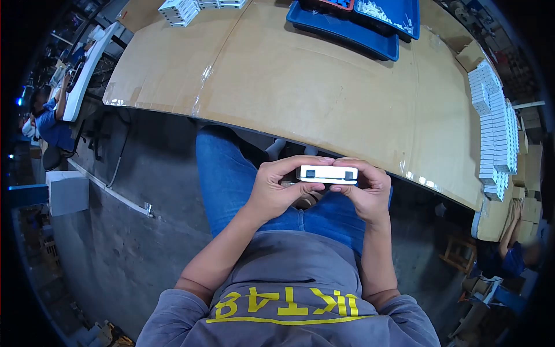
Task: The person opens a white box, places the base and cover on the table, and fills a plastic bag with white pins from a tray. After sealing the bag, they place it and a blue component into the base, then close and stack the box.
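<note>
Between both hands, in front of my lap and just off the table's near edge, is a small white rectangular box (328, 174) with two dark square spots on the side that faces up. My left hand (277, 188) pinches its left end, thumb below and fingers above. The right end is gripped the same way by my right hand (370, 188). The box lies level, its long side running left to right. Its underside is hidden.
The cardboard-covered table (289, 87) spans the view ahead. Blue trays (347, 30) with white and blue parts stand at its far side. White boxes are stacked at far left (178, 13) and right (497, 133). Other people (55, 124) sit at both sides.
</note>
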### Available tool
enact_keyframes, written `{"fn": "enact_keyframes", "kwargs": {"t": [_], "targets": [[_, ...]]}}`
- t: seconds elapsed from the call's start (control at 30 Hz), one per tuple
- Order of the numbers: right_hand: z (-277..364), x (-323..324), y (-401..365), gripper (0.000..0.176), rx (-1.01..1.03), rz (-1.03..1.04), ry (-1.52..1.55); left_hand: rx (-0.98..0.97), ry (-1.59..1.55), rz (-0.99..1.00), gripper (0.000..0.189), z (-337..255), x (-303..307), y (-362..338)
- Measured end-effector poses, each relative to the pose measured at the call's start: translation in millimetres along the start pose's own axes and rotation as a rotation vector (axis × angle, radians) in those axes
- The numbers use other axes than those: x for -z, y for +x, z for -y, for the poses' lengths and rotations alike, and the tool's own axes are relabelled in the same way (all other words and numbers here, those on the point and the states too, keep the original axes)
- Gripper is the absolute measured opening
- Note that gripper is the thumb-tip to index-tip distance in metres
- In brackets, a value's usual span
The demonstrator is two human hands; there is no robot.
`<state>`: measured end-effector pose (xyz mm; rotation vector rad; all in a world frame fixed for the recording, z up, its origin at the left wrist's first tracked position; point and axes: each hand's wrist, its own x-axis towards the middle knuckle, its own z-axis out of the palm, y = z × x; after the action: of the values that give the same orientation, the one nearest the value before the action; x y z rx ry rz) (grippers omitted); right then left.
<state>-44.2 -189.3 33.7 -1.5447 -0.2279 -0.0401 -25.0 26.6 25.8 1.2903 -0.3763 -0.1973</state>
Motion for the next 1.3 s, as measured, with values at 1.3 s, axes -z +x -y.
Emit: {"fn": "enact_keyframes", "kwargs": {"t": [1.3], "targets": [[12.4,-8.5,-6.5,0.041,-0.022,0.022,0.083,0.095,-0.087,-0.082,0.032,-11.5,0.8,-6.6]]}}
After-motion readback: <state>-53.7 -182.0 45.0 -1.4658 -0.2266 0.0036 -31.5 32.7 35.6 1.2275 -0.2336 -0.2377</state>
